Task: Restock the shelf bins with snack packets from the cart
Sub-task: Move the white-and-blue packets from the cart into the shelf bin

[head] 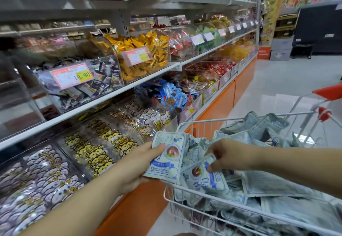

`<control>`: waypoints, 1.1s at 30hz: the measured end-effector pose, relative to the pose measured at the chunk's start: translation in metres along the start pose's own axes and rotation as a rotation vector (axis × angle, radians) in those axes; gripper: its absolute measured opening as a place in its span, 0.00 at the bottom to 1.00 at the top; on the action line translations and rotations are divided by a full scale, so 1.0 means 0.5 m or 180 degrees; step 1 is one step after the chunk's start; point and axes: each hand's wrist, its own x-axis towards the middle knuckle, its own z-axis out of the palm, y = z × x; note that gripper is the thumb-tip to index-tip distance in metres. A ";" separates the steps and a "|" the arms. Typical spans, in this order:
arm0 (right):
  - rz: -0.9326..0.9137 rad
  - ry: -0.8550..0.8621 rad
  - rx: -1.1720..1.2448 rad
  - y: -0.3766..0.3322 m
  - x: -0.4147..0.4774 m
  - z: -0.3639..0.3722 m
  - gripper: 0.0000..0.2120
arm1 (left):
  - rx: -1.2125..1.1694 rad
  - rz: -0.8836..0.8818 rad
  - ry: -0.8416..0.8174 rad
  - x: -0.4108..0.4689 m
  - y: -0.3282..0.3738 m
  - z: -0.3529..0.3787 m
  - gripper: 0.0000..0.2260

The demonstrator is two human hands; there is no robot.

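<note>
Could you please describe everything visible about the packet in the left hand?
The packet is a flat pouch with rounded corners, white with blue print and a round reddish picture, seemingly glossy plastic film. It appears to top a thin stack of like packets. The left hand grips it, thumb on its face, fingers mostly hidden beneath. It is held tilted at the near-left corner of the cart, beside the heap of packets inside.

I stand in a shop aisle: long shelves (111,96) carry clear bins (161,50) of wrapped sweets with price tags (73,75), and a wire cart (231,119) stands before me.
</note>
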 end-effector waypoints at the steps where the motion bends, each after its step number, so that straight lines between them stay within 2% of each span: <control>1: -0.0123 0.0029 0.0198 -0.006 -0.003 -0.015 0.11 | 0.0027 -0.0083 -0.0111 -0.002 0.001 -0.003 0.10; 2: -0.0241 0.0073 0.0392 -0.014 -0.007 -0.034 0.13 | 0.0111 -0.0109 -0.0206 -0.004 0.003 -0.005 0.11; 4: -0.0374 0.0276 0.0454 -0.041 -0.018 -0.074 0.11 | 0.0276 -0.0057 -0.0378 -0.006 0.008 -0.012 0.16; 6: -0.0559 0.0696 -0.0035 -0.071 -0.025 -0.109 0.09 | 0.0678 0.0131 -0.0378 -0.007 0.015 -0.026 0.22; 8: -0.1019 0.1005 -0.0732 -0.101 -0.032 -0.137 0.07 | 0.1816 0.0475 -0.0152 -0.009 0.029 -0.040 0.29; 9: -0.1275 0.0972 -0.1000 -0.115 -0.039 -0.146 0.07 | 0.2439 0.0625 -0.0018 -0.010 0.037 -0.043 0.31; 11: -0.1701 0.0733 -0.1377 -0.139 -0.054 -0.155 0.09 | 0.3198 0.0927 0.0232 -0.016 0.059 -0.036 0.27; 14: -0.1974 0.0451 -0.1667 -0.158 -0.066 -0.136 0.06 | 0.3480 0.1269 0.0364 -0.031 0.094 -0.008 0.20; 16: -0.1959 0.0335 -0.1735 -0.157 -0.061 -0.118 0.09 | 0.3574 0.1474 0.0443 -0.035 0.110 0.009 0.18; 19: -0.1813 0.0304 -0.1582 -0.146 -0.057 -0.105 0.08 | 0.3281 0.1601 0.0427 -0.034 0.117 0.027 0.15; 20: -0.1710 0.0387 -0.1508 -0.142 -0.057 -0.107 0.08 | 0.2956 0.1616 0.0441 -0.034 0.117 0.028 0.15; 24: -0.1474 0.0903 -0.0611 -0.140 -0.060 -0.115 0.11 | 0.0620 0.1408 0.0864 -0.023 0.104 0.015 0.14; 25: -0.1407 0.0995 -0.0280 -0.141 -0.060 -0.116 0.11 | -0.0038 0.1180 0.0792 -0.021 0.097 0.015 0.16; 27: -0.1273 0.1136 0.0240 -0.142 -0.056 -0.111 0.11 | -0.1122 0.0646 0.0217 -0.020 0.081 0.030 0.20; 28: -0.1226 0.1137 0.0445 -0.142 -0.055 -0.106 0.11 | -0.1333 0.0456 -0.0022 -0.023 0.072 0.041 0.23; 30: -0.1175 0.1007 0.0705 -0.142 -0.055 -0.093 0.11 | -0.1398 0.0307 -0.0159 -0.025 0.064 0.054 0.26; 33: -0.1138 0.0787 0.0736 -0.140 -0.055 -0.076 0.10 | -0.1175 0.0350 -0.0074 -0.025 0.067 0.060 0.19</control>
